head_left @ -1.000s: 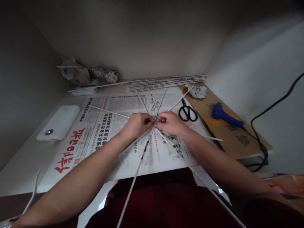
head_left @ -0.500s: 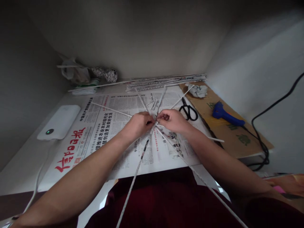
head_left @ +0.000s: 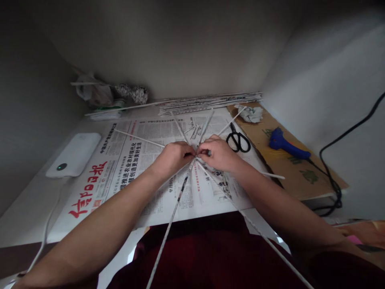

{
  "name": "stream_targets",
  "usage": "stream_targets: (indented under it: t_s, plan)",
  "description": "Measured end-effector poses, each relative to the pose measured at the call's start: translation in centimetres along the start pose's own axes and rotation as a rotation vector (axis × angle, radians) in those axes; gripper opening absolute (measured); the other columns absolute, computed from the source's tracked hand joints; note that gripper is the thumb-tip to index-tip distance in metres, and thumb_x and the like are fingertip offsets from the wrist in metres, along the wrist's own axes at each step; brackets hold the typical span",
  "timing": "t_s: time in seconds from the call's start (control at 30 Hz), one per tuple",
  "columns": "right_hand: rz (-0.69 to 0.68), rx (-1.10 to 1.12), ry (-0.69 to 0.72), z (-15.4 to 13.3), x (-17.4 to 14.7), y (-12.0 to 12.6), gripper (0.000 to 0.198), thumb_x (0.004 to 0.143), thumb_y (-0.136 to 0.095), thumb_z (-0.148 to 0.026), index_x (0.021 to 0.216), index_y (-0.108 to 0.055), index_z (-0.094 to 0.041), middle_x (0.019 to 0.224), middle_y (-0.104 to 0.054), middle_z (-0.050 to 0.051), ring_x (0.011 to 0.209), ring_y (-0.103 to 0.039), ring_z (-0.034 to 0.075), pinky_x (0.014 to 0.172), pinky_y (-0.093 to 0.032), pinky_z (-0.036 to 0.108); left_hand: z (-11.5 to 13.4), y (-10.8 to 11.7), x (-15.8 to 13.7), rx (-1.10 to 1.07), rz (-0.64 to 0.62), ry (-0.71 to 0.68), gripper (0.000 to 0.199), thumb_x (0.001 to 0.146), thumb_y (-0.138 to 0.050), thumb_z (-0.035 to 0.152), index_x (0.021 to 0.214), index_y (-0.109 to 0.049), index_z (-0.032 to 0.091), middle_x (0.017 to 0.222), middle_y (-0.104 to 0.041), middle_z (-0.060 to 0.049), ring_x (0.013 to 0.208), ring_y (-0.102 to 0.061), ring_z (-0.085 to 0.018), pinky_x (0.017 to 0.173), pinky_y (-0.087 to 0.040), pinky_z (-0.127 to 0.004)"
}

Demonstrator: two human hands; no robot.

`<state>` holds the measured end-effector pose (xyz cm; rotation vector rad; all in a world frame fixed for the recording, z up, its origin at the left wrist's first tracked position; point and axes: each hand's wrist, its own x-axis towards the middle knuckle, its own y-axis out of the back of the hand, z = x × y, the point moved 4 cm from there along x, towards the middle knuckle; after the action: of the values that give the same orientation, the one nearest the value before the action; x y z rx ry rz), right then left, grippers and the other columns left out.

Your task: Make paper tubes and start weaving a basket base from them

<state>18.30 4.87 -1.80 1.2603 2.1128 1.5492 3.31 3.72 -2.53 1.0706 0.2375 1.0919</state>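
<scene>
Several thin rolled-paper sticks [head_left: 173, 214] fan out like spokes from one centre over a spread newspaper [head_left: 156, 160]. My left hand [head_left: 179, 155] pinches the sticks close to that centre from the left. Opposite it, my right hand [head_left: 215, 152] has thumb and finger pressed together on the same crossing, almost touching the left fingertips. The exact crossing is partly hidden by my fingers. Two long sticks run toward me past the table's front edge. Short cut paper pieces [head_left: 196, 131] lie just beyond my hands.
Black-handled scissors [head_left: 238, 141] lie right of my hands. A blue glue gun [head_left: 287, 146] with a black cord rests on cardboard [head_left: 313, 186], near crumpled paper [head_left: 252, 114]. More paper sticks [head_left: 210, 103] are bundled along the back wall. At left sits a white device [head_left: 76, 154] with a cable.
My right hand has shifted slightly, its fingers curling differently at the crossing. The upper stick beside it has tilted a little to the right. My left hand stays nearly in place.
</scene>
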Motion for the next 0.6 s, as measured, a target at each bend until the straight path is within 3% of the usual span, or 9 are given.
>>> stream_targets:
  t_s: [0.13,0.37,0.6]
  plan:
    - [-0.01,0.006,-0.009,0.1,0.0,-0.2,0.01,0.078,-0.061,-0.014,0.079,-0.069,-0.019,0.074,-0.066,0.003,0.08,-0.052,0.019,0.077,-0.036,0.03,-0.3,-0.1,0.1,-0.026,-0.01,0.011,0.015,0.081,-0.058,0.019,0.082,-0.073,0.022,0.083,-0.071,-0.004,0.077,-0.064,-0.017,0.075,-0.047,-0.027]
    - [0.005,0.006,-0.162,0.5,0.2,-0.7,0.003,0.077,-0.065,-0.018,0.076,-0.068,-0.02,0.068,-0.065,0.003,0.08,-0.053,0.02,0.071,-0.04,0.03,-0.9,-0.4,0.4,-0.049,-0.015,0.014,0.013,0.079,-0.06,0.02,0.079,-0.073,0.021,0.081,-0.069,-0.005,0.076,-0.063,-0.017,0.073,-0.046,-0.027]
    - [-0.056,-0.242,-0.051,-0.9,0.9,-0.6,0.009,0.078,-0.06,-0.014,0.074,-0.067,-0.019,0.074,-0.066,0.008,0.085,-0.051,0.025,0.073,-0.04,0.034,-0.7,-0.2,0.5,-0.02,-0.046,0.065,0.012,0.077,-0.06,0.018,0.079,-0.071,0.019,0.082,-0.069,-0.005,0.076,-0.063,-0.018,0.073,-0.046,-0.028]
